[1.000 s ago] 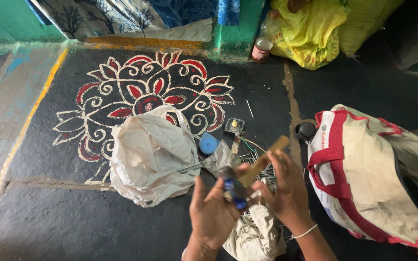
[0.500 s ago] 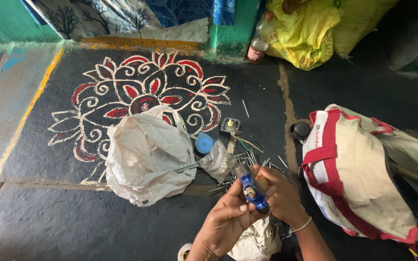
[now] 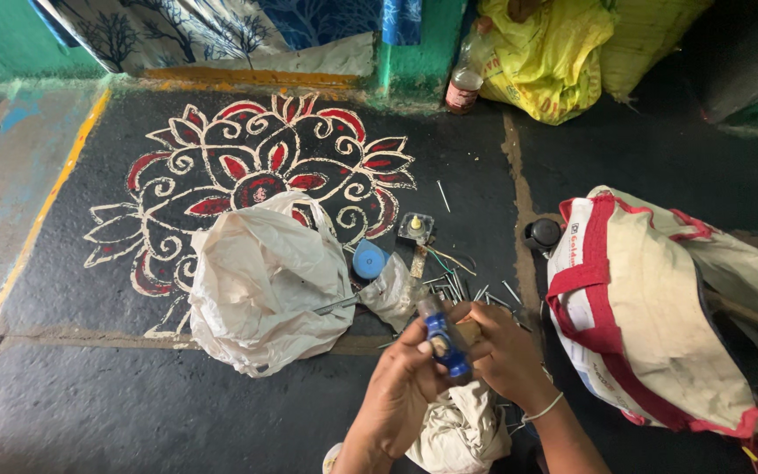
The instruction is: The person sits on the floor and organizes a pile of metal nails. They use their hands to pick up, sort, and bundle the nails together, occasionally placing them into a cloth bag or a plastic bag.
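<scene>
A small blue-bodied tool (image 3: 443,338) with a clear end is held low in the middle of the head view, gripped between both hands above the dark floor (image 3: 89,412). The left hand (image 3: 401,386) is closed around the lower side of the tool, with its fingers curled against the blue body. The right hand (image 3: 504,349) is wrapped over the other side, its fingers folded onto the tool and onto a short piece of wood (image 3: 471,331) that shows just behind it; a thin white band is worn on that wrist. Directly beneath the hands a crumpled pale cloth (image 3: 467,430) is seen. A scatter of metal nails (image 3: 462,288) lies on the floor just beyond the hands, near a small blue round object (image 3: 368,260) and a small grey electrical part (image 3: 416,227) with wires. A large crumpled white plastic bag (image 3: 261,281) is spread to the left of these, partly covering a red and white floral floor drawing (image 3: 239,167). To the right a cream bag with red trim (image 3: 651,307) lies on its side, with a dark round cap (image 3: 541,233) just beside it. A yellow sack (image 3: 546,57) and a small bottle (image 3: 461,83) are placed at the far wall.
</scene>
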